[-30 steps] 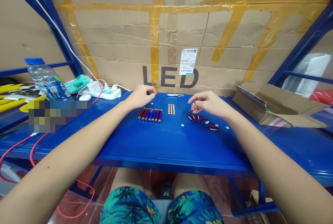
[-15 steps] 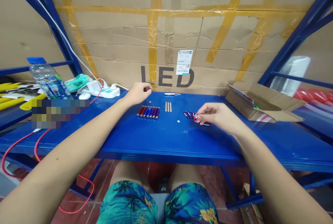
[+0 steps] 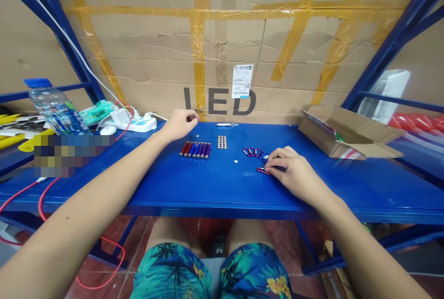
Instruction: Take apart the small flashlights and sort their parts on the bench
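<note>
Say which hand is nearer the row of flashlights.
Left: the left hand is just beyond the flashlights; the right hand lies far to their right, at the carabiners.

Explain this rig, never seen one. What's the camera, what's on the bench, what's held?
No machine here: just a person, filmed by one camera worn on the head, looking forward and down. On the blue steel shelf lie a row of red, blue and purple metal tubes, probably mini torches, a block of small silver discs, and a loose line of carabiners. The right hand has its fingertips at a red carabiner; whether it grips it is unclear. The left hand lies loosely curled by the far edge of the shelf, holding nothing visible.
</note>
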Motion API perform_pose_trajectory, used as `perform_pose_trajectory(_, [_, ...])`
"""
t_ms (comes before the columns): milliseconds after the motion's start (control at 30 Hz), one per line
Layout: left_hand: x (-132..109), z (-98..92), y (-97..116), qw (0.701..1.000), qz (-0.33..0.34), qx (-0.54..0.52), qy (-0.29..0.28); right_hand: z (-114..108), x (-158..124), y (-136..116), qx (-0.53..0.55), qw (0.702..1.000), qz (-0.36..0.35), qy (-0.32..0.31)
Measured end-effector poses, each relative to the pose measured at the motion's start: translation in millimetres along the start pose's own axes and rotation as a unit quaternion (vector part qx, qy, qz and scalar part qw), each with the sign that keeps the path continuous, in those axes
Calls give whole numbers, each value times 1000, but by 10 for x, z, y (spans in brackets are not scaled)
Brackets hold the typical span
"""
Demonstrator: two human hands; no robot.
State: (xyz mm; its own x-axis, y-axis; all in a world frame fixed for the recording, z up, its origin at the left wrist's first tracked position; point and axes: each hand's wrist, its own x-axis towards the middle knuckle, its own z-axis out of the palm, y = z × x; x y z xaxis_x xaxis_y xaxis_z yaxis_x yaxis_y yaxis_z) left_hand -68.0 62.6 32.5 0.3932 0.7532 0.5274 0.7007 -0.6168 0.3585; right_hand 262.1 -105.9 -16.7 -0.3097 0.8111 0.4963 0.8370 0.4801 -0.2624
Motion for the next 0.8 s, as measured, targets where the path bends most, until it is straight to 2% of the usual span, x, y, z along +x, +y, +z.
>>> perform_pose_trajectory(300, [12,8,-40,1000,5,5,3,-33,-169,261,-11,999,30,21])
perform_pose_trajectory(800, [4,0,-24,1000,-3,-14,0,-36,-101,253,13,997,68,25])
